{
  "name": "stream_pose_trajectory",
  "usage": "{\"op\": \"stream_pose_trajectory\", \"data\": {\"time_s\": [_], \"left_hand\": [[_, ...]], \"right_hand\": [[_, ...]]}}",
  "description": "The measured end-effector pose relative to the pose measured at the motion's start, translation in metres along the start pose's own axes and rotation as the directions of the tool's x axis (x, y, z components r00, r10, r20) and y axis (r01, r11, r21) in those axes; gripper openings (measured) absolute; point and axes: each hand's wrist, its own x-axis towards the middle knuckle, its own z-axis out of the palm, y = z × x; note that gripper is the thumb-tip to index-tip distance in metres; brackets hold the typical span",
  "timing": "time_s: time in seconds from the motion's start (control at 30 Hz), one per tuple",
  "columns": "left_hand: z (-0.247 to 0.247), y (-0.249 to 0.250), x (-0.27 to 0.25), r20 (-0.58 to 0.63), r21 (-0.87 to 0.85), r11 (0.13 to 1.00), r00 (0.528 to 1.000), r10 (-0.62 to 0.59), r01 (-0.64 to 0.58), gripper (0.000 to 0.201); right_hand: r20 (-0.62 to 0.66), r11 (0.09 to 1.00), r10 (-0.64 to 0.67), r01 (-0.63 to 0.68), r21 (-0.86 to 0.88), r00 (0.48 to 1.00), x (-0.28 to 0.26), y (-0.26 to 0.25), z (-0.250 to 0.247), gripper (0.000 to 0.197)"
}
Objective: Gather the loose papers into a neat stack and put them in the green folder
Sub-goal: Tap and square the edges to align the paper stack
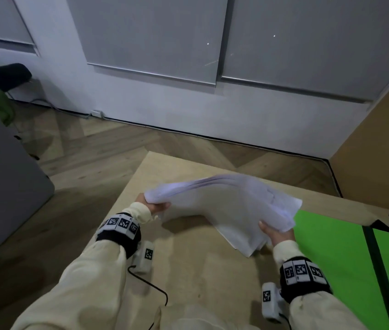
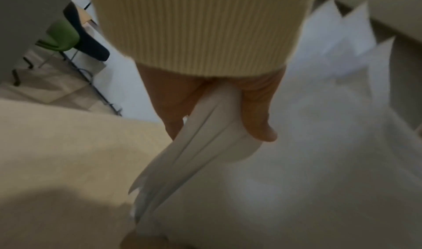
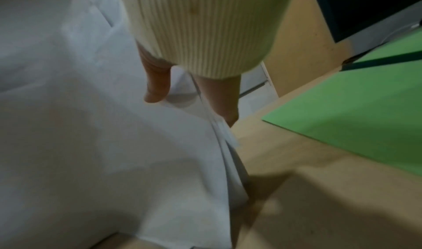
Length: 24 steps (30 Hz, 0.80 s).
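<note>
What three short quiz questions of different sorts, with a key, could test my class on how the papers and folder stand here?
1. True or false: the green folder lies open on the table.
2. Which holds the papers? A) left hand only B) right hand only C) both
3. Fill in: the folder lies to the person's ____ of the papers.

Key: 1 true; 2 C, each hand grips one end of the sagging bundle, whose edges are still uneven; 3 right.
</note>
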Motion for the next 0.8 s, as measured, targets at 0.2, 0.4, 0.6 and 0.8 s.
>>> {"op": "stream_pose_trajectory", "data": {"time_s": [0.2,0.4,0.6,0.8], "left_hand": [[0.005,0.009,0.001,-0.153,-0.243,0.97,0.987,-0.043,0.005,0.066],[-0.014,-0.002,0.002,-0.103,-0.197,0.98,0.995,-0.012,-0.009,0.044],[-0.014,-0.008,-0.001,0.081,-0.219,0.97,0.989,0.126,-0.106,0.048],[0.004,0.02,-0.003,-0.003,-0.041,0.999,1.0,0.006,-0.006,0.054]], "right_hand": [[-0.025,0.988,-0.088,0.084,-0.132,0.996,0.002,-0.024,0.01,0.04],[0.013,0.986,-0.165,0.165,-0.017,0.986,0.002,-0.021,-0.01,0.047],[-0.018,0.995,-0.09,0.089,-0.043,0.996,0.006,0.0,-0.007,0.045],[-0.072,0.999,0.015,-0.018,-0.044,0.997,0.018,-0.011,0.006,0.033]]}}
